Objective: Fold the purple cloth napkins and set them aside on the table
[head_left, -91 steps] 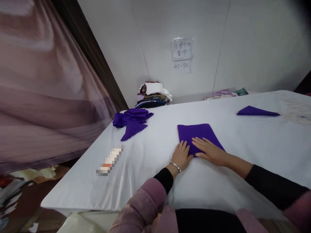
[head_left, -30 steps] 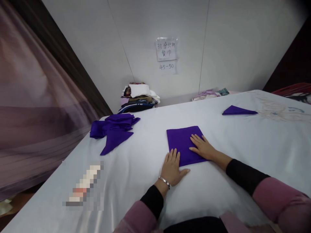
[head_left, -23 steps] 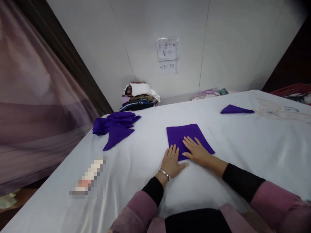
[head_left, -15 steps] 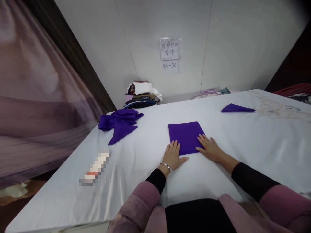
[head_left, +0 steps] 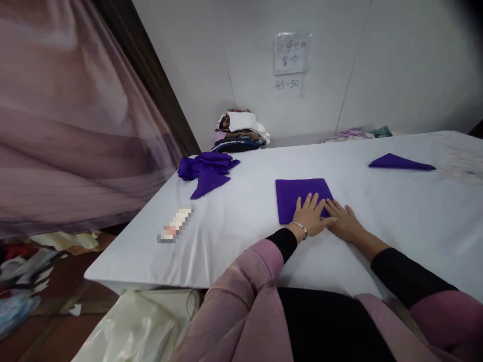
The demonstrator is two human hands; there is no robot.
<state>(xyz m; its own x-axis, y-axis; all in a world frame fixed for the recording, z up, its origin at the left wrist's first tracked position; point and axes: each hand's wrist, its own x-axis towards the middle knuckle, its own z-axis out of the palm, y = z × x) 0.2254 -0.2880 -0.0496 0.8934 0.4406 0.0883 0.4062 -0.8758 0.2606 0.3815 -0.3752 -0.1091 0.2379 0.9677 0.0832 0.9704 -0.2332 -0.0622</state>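
A purple cloth napkin [head_left: 296,193], folded into a flat square, lies on the white-covered table [head_left: 241,236] in front of me. My left hand [head_left: 312,215], with a silver bracelet at the wrist, rests flat on the napkin's lower right part, fingers spread. Beside it, my right hand [head_left: 341,220] lies with outstretched fingers over the napkin's right edge and lower right corner. The fingertips of the right hand come close to the left hand; that corner of the cloth is hidden beneath them.
At the far left of the table is a loose heap of purple cloths [head_left: 207,171]. A folded purple triangle [head_left: 402,162] lies at the far right. Nearer on the left is a blurred-out object [head_left: 176,225]. Stacked clothes [head_left: 239,131] stand behind the table, below a handwritten sign [head_left: 290,63].
My left hand has moved right across the napkin, from its lower left corner to near my right hand. The right hand stays at the right edge. The view has turned left.
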